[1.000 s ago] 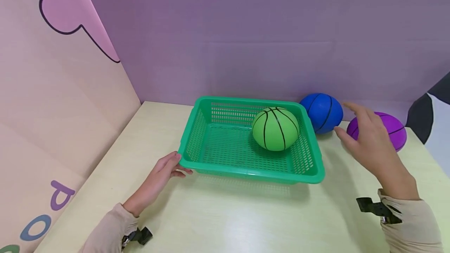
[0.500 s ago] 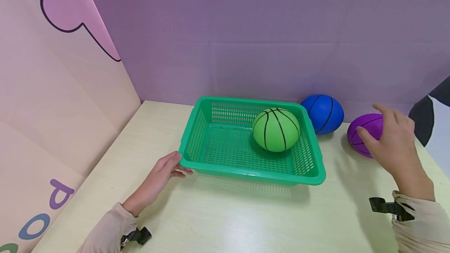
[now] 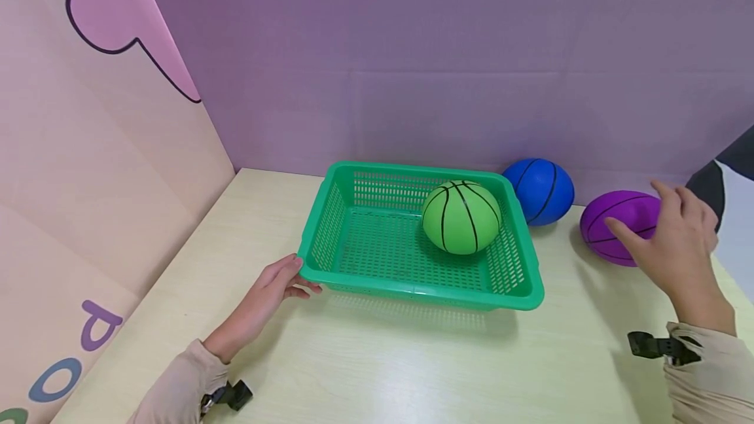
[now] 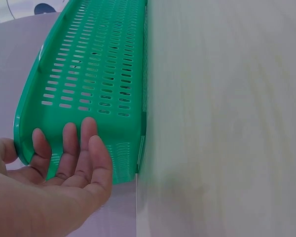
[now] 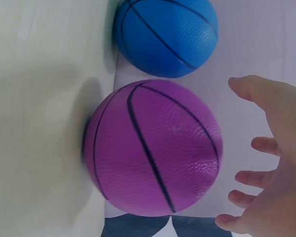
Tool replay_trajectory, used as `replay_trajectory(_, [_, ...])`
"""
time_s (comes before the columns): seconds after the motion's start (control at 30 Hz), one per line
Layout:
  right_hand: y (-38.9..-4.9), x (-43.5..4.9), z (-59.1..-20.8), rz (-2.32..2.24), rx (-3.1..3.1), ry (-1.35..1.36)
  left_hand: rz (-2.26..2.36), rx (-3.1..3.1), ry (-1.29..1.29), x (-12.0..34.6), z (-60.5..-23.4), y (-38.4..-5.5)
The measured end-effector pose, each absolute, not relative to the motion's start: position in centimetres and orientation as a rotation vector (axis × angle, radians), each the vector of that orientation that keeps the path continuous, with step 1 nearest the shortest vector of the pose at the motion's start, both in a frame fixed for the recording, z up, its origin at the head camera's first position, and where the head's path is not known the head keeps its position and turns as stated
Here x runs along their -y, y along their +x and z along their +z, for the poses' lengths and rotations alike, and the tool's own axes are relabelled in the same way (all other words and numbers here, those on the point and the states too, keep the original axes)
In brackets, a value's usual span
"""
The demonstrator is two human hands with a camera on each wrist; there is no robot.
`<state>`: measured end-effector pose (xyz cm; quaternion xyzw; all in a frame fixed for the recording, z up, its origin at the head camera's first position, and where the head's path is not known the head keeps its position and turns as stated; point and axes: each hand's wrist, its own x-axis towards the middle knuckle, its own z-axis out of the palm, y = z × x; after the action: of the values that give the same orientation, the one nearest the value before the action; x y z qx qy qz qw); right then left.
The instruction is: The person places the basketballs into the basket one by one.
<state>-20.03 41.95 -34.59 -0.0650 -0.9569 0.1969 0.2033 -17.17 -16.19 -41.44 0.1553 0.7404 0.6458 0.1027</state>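
A green plastic basket point(image 3: 412, 290) with slotted walls stands on the table, and a light green toy basketball point(image 3: 462, 217) lies in its right half. My left hand point(image 3: 268, 296) grips the basket's near left corner, thumb over the rim and fingers underneath, as the left wrist view point(image 4: 64, 173) also shows. My right hand point(image 3: 683, 247) hovers with spread fingers over a purple toy basketball point(image 3: 612, 224), which it partly covers in the head view. In the right wrist view a gap separates the fingers point(image 5: 249, 178) from the purple ball.
A blue toy basketball point(image 3: 538, 192) sits behind the basket's right end, close to the purple wall point(image 3: 448, 84). The pale wooden table point(image 3: 377, 371) meets a printed pink panel point(image 3: 106, 169) on the left. A black-and-white shape point(image 3: 715, 201) shows at the right edge.
My right hand has moved right, from beside the blue ball to over the purple ball, uncovering more of the purple ball's left side. My left hand stays at the basket corner.
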Motion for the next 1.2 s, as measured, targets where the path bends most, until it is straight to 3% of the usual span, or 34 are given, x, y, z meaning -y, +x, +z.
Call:
replay_trajectory(0.57, [-21.0,-44.1,-37.7,0.492,2.771,-0.171,1.897,-2.162,0.462,16.0,-41.6,-17.3])
replay_trajectory(0.9, [-20.8,-43.8,-37.4,0.525,2.77,-0.372,1.904,-2.151,0.454,15.9,-41.5,-17.3])
replay_trajectory(1.2, [-21.0,-43.3,-37.9,0.507,2.751,-0.391,1.902,-2.151,0.406,16.0,-41.6,-17.3])
